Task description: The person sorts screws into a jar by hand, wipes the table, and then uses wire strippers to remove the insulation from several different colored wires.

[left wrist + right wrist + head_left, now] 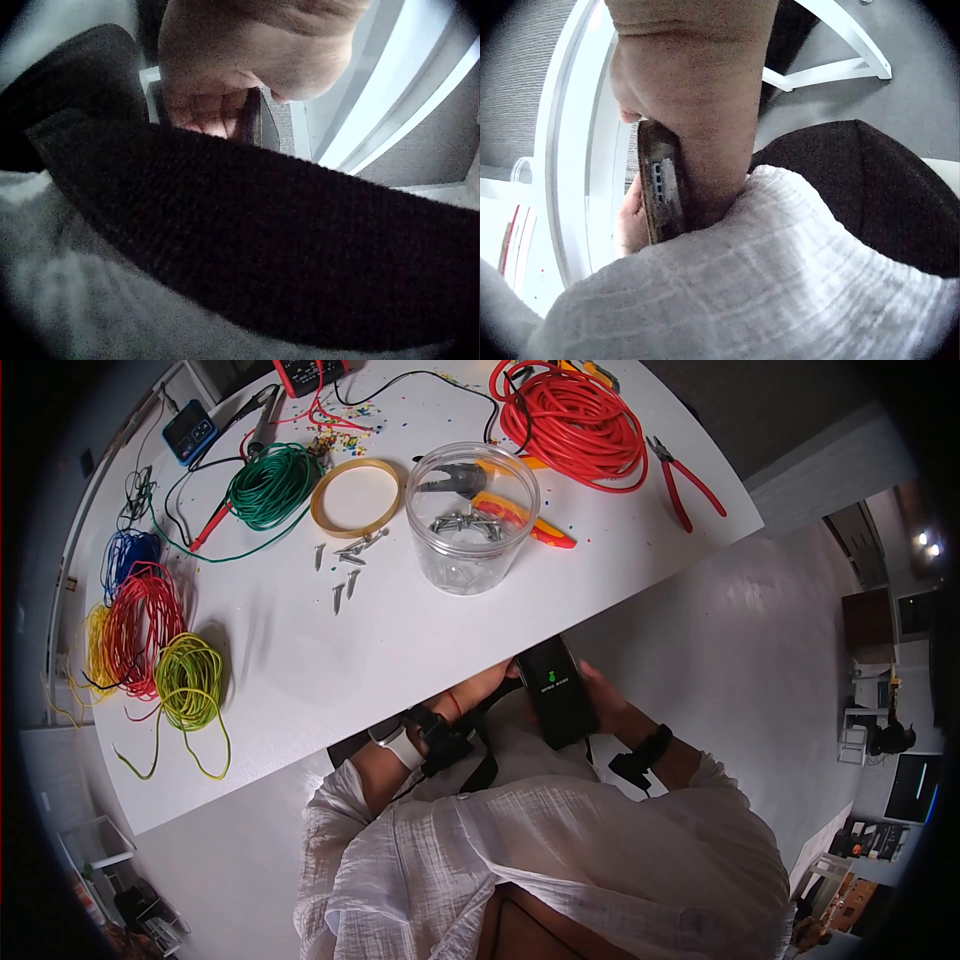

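Below the table's front edge, over the lap, a dark phone (pixel 566 712) is held upright between both hands, a small green mark and white text on its screen. My left hand (pixel 482 690) grips its left side, partly hidden by the table edge; in the left wrist view the fingers (pixel 214 112) curl in by the phone's edge. My right hand (pixel 612 705) holds the right side. In the right wrist view the phone's end (pixel 662 184) shows beside the right hand (pixel 686 82), with fingers of a hand behind it.
On the white table (pixel 300 690) stand a clear plastic jar (pixel 465 570), a tape roll (pixel 316 505), loose screws (pixel 350 555), and red-and-yellow pliers (pixel 540 530). Red-handled cutters (pixel 692 490) lie right of a red cable coil (pixel 575 430). Green wire (pixel 270 485) and several other coils lie left.
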Demonstrator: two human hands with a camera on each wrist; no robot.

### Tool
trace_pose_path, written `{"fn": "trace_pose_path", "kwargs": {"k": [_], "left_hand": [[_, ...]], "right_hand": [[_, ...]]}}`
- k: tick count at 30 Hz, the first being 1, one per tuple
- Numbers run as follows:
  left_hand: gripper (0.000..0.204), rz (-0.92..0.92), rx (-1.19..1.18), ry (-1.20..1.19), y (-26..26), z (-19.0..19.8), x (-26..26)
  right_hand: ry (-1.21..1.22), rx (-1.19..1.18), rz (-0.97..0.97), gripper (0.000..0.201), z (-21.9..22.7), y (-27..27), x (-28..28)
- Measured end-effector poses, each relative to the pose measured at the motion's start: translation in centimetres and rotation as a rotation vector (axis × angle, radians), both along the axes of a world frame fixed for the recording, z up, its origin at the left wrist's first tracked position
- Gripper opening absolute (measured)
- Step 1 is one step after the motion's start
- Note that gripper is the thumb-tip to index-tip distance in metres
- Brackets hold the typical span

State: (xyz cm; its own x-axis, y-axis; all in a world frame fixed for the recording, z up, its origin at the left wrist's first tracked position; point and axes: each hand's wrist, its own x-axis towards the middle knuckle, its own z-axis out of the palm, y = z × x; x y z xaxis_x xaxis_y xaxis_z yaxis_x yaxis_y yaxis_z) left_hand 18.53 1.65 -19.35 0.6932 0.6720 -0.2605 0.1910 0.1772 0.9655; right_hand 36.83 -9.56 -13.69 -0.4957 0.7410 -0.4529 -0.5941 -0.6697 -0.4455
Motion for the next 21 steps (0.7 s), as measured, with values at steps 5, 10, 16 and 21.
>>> {"fn": "trace_pose_path", "kwargs": {"k": [5, 10, 16, 21], "left_hand": [[0.033, -0.017, 0.033, -0.003, 0.1, -0.2, -0.1], [0.033, -0.042, 0.078, 0.027, 0.2, 0.1, -0.1], [0.03, 0.018, 0.04, -0.015, 0.1, 1.3, -0.3], [0.028, 0.045, -0.155, -0.117, 0.2, 1.3, -0.4]], "right_hand": [[-0.035, -0.018, 0.015, 0.083, -0.4, -0.1, 0.2], [0.006, -0.104, 0.019, 0.087, -0.3, -0.2, 0.4], [0.007, -0.102, 0.006, 0.086, -0.5, -0.1, 0.4], [0.009, -0.072, -0.007, 0.084, -0.4, -0.1, 0.4]]}}
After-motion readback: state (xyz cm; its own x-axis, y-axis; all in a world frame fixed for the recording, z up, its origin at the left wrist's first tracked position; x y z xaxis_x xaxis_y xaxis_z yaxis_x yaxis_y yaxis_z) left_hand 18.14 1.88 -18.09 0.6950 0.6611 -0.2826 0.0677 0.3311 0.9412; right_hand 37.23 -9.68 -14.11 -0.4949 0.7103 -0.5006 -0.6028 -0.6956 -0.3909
